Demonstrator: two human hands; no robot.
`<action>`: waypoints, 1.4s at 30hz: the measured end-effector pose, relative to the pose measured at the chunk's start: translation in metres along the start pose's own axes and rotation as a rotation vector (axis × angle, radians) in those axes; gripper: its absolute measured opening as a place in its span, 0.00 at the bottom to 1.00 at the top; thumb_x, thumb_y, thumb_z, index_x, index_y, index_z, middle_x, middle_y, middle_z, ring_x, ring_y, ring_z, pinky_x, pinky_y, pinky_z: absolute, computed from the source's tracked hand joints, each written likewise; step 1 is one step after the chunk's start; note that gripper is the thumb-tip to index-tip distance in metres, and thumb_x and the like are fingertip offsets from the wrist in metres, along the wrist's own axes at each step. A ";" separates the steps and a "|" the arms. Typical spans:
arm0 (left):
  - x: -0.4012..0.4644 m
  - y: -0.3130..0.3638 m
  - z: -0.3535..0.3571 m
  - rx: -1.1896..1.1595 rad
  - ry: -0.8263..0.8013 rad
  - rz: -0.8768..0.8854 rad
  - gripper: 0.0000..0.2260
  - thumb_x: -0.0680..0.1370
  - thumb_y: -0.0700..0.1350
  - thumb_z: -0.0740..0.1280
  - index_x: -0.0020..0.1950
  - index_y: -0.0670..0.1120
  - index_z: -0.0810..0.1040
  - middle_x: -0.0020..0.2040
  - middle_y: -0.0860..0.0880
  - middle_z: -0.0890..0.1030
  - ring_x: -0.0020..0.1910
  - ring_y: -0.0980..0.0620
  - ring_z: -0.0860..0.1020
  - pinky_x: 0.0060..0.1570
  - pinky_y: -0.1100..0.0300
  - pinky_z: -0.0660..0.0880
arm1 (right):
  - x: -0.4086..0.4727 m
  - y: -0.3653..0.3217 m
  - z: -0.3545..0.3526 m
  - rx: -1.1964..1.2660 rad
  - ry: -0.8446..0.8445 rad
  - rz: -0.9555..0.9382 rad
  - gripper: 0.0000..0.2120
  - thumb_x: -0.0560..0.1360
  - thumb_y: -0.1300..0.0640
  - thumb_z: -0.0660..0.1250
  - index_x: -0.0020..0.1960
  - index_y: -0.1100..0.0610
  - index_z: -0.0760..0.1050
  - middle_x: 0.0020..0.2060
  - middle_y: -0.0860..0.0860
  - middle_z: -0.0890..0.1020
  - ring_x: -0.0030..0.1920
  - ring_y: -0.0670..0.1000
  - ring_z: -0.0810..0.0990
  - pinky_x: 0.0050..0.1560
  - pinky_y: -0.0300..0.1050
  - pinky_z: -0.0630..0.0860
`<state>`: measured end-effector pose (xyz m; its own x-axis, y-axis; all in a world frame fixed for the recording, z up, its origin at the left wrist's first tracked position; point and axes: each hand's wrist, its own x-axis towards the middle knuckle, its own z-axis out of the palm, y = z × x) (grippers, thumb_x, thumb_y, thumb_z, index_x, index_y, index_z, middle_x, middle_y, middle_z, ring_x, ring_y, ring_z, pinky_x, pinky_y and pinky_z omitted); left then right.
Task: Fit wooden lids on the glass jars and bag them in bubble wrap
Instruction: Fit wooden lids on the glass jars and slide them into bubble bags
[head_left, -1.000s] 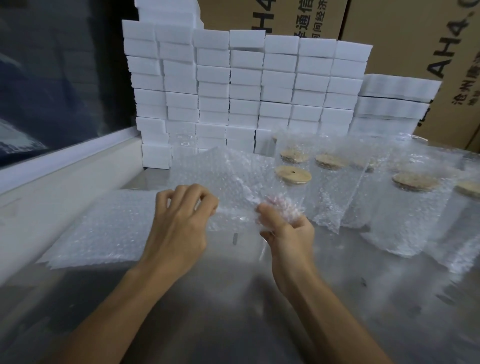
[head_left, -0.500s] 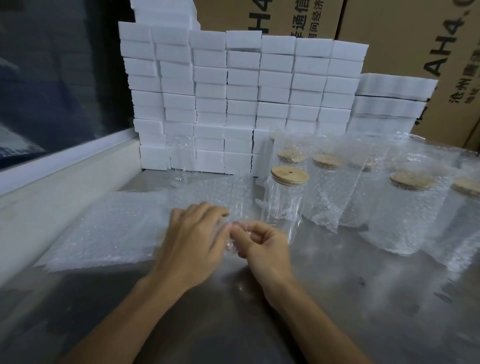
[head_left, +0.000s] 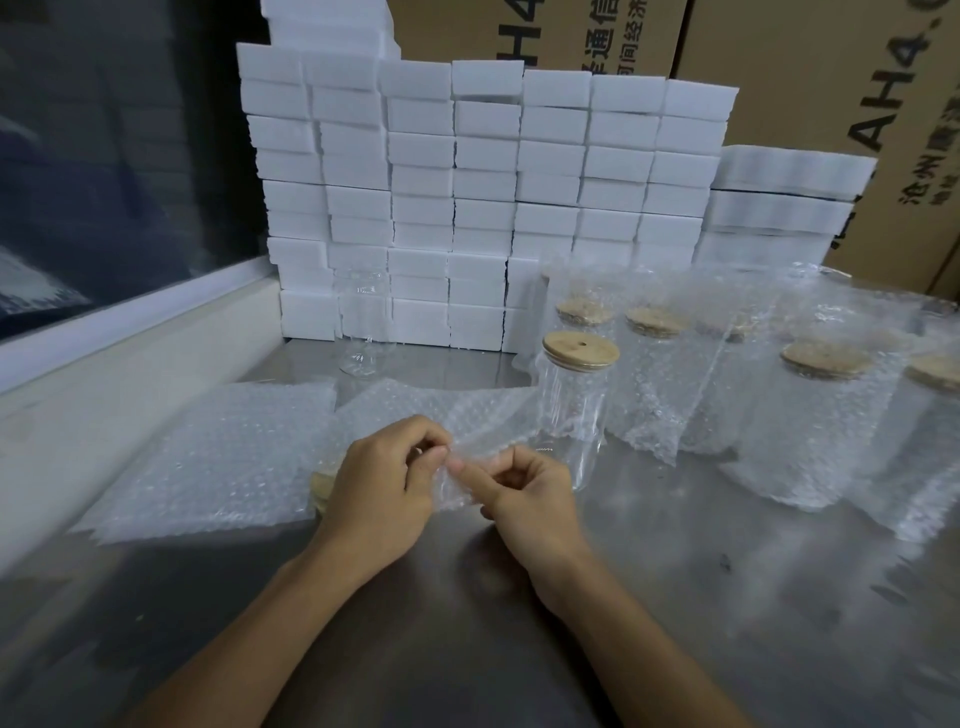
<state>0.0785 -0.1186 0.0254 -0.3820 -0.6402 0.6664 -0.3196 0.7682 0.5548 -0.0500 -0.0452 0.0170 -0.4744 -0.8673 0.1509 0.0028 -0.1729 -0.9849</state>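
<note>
A bubble wrap bag (head_left: 467, 421) lies flat on the steel table (head_left: 675, 597), its near edge pinched between my left hand (head_left: 382, 486) and my right hand (head_left: 524, 493), whose fingertips meet at the bag's mouth. Just right of the bag stands a bare glass jar (head_left: 574, 415) with a wooden lid (head_left: 581, 349) on it. A lidless glass jar (head_left: 361, 327) stands further back by the foam blocks. Several lidded jars inside bubble wrap bags (head_left: 810, 415) stand in rows to the right. A loose wooden lid (head_left: 319, 486) peeks out beside my left hand.
A stack of flat bubble wrap bags (head_left: 208, 457) lies left of my hands. White foam blocks (head_left: 467, 197) are piled high at the back, with cardboard boxes (head_left: 810, 93) behind them. A white ledge (head_left: 119, 374) borders the table's left side.
The bag was held up in front of the jar and has been lowered flat onto the table. Both hands came together at its near edge. The lidded jar now shows uncovered.
</note>
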 end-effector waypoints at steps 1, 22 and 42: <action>0.001 0.001 -0.001 -0.033 0.029 -0.022 0.10 0.76 0.34 0.68 0.41 0.49 0.77 0.35 0.58 0.78 0.37 0.59 0.76 0.36 0.73 0.69 | 0.001 0.000 0.000 -0.010 0.038 0.002 0.14 0.73 0.58 0.78 0.36 0.58 0.73 0.28 0.49 0.80 0.30 0.43 0.78 0.35 0.32 0.74; 0.010 0.003 -0.011 -0.211 0.255 -0.286 0.09 0.77 0.43 0.69 0.37 0.52 0.80 0.31 0.59 0.79 0.31 0.60 0.75 0.33 0.71 0.69 | 0.004 0.004 -0.008 -0.273 0.263 -0.172 0.21 0.78 0.51 0.70 0.30 0.56 0.70 0.31 0.59 0.80 0.35 0.59 0.81 0.42 0.52 0.79; 0.009 0.015 -0.009 -0.326 0.214 -0.335 0.20 0.80 0.48 0.65 0.38 0.33 0.79 0.33 0.55 0.83 0.34 0.67 0.80 0.34 0.70 0.74 | 0.035 0.013 -0.055 -0.523 0.330 -0.176 0.45 0.66 0.42 0.80 0.75 0.47 0.60 0.60 0.43 0.76 0.62 0.48 0.77 0.64 0.53 0.76</action>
<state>0.0782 -0.1128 0.0441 -0.1079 -0.8630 0.4936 -0.0940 0.5031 0.8591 -0.1148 -0.0521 0.0050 -0.6749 -0.6430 0.3619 -0.4895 0.0232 -0.8717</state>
